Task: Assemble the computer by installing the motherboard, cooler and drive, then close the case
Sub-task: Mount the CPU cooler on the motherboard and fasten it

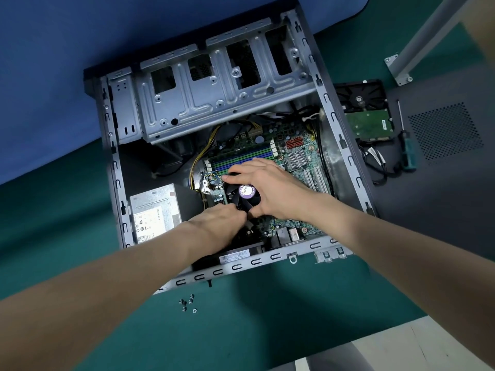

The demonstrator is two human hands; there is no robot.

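I see my right hand [270, 188] spread over the cooler [247, 192], its fingers [241, 170] curved round the far edge and the thumb on the near edge, while my left hand [217, 223] has its fingers [237, 210] bunched against the cooler's near left corner, and I cannot tell whether they hold anything. The cooler sits directly under the fingers on the motherboard [297, 156], inside the open case [345, 145] on the green counter [267, 317]. The drive [367, 113] lies outside the case, well to the right of the fingers and beyond them, beside a screwdriver [407, 148], and a few loose screws [188, 302] lie on the counter nearer me than the fingers.
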